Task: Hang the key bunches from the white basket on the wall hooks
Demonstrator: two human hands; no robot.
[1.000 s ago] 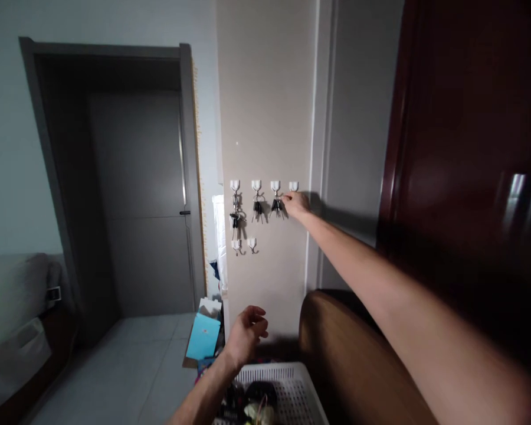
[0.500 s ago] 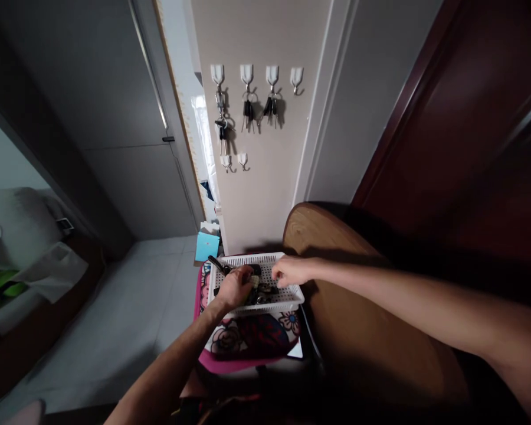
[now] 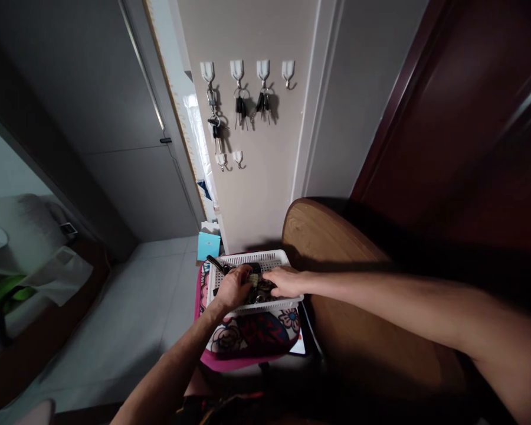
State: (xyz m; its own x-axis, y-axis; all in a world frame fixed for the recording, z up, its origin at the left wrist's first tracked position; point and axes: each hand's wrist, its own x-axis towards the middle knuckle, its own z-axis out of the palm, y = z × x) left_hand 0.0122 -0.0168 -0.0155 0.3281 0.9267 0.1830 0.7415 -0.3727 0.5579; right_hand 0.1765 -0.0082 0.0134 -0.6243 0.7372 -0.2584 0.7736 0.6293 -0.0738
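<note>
A white perforated basket [image 3: 274,257] sits on a floral pink cushion [image 3: 248,337], with dark keys and small items [image 3: 260,290] inside. My left hand [image 3: 232,288] is in the basket with its fingers curled on something I cannot make out. My right hand [image 3: 285,281] reaches in from the right, fingers bent down among the keys. On the beige wall above are white hooks [image 3: 287,69]; three of the top row carry key bunches [image 3: 262,100], the rightmost is bare. Two lower hooks [image 3: 237,157] are bare too.
A rounded wooden chair back [image 3: 336,260] stands right of the basket. A dark red door [image 3: 460,118] fills the right side and a grey door [image 3: 115,130] the left. A blue box [image 3: 207,245] lies on the tiled floor; a sofa with bags [image 3: 39,271] is at far left.
A second ago my right hand was up at the wall hooks; it has come down into the basket. The left hand also dropped into the basket, and the view tilted down.
</note>
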